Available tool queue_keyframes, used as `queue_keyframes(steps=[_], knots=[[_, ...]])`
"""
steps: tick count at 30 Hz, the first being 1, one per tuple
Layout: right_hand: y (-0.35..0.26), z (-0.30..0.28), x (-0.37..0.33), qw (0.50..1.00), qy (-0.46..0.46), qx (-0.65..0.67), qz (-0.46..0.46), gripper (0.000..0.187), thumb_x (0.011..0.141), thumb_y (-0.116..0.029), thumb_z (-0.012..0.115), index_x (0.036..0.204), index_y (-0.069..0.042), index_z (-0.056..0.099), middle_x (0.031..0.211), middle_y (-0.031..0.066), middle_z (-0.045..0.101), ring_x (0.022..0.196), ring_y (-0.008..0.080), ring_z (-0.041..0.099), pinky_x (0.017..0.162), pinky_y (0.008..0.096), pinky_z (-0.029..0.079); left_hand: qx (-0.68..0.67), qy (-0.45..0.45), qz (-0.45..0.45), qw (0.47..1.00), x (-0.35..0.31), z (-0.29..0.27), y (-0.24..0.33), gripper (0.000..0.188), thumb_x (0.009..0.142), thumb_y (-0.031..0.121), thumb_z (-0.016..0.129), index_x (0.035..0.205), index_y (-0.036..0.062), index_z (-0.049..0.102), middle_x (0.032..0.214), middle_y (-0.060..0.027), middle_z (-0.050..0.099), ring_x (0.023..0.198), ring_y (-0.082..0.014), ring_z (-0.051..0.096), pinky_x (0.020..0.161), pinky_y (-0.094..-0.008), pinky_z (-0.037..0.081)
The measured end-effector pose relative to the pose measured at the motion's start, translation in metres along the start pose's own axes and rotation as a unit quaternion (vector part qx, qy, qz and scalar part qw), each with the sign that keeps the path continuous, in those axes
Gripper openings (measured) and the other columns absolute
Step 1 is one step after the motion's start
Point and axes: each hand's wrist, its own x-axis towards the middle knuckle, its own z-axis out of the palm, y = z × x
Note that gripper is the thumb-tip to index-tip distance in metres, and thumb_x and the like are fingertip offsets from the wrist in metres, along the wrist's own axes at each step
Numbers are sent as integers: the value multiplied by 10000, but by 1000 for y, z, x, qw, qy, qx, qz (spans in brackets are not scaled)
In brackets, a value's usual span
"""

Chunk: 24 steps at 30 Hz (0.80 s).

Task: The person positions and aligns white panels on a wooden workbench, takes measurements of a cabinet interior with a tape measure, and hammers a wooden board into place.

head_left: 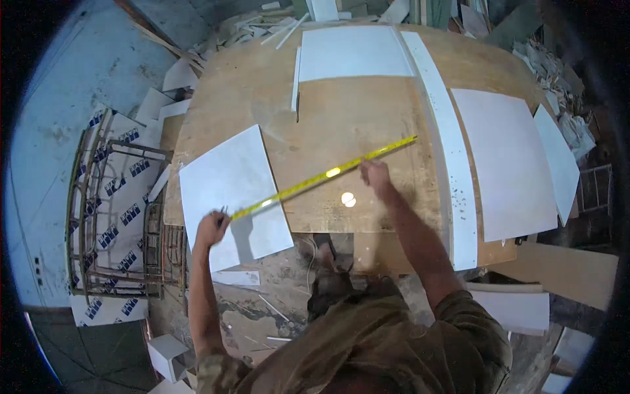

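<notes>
A yellow tape measure (308, 185) is drawn out slantwise above the wooden worktable (230, 92), its free end reaching up to the right. My left hand (213, 228) is closed around the dark case of the tape, over the lower left part of a white panel (226, 177). The case is mostly hidden by the fingers. My right hand (375, 176) is closed at the lower edge of the blade, some way short of its free end; the fingers seem to pinch it. The blade passes over the white panel's right edge and over bare wood.
A long white strip (446, 144) runs along the table's right side, with a larger white panel (505, 164) beyond it. Another white panel (354, 52) lies at the far edge. Offcuts (256, 26) are heaped behind. A metal frame (111, 217) stands left.
</notes>
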Motion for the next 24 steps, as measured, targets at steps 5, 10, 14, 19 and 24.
queue_keyframes(steps=[5,10,14,19,24], knots=[[-19,5,79,990,98,101,15,252,946,-271,581,786,-77,597,639,19,578,469,119,506,402,263,364,41,-43,71,996,173,4,-31,282,855,286,608,779,19,657,807,-212,641,774,-408,613,693,-486,483],[-41,-11,122,979,162,126,14,275,985,-245,496,813,-42,562,689,65,595,488,140,529,379,259,377,-35,-65,130,989,290,31,-26,236,848,258,581,807,43,669,823,-193,658,775,-396,622,696,-486,489],[-59,14,154,978,183,93,34,295,989,-217,469,760,-49,548,708,69,608,494,142,527,378,255,364,-39,-68,131,988,344,50,-49,196,829,246,572,838,89,689,843,-182,668,813,-379,641,730,-468,505],[-60,-10,193,975,212,55,45,285,981,-218,487,755,-58,553,680,54,602,484,127,516,369,245,344,-13,-165,140,976,409,75,-41,192,833,259,599,851,94,695,908,-176,673,847,-358,648,759,-439,515],[-67,-8,205,965,247,-27,78,219,967,-219,514,818,-67,569,670,18,605,472,78,488,362,221,333,28,-109,110,988,420,99,-36,189,801,257,618,881,114,713,938,-158,677,870,-352,650,785,-434,518]])
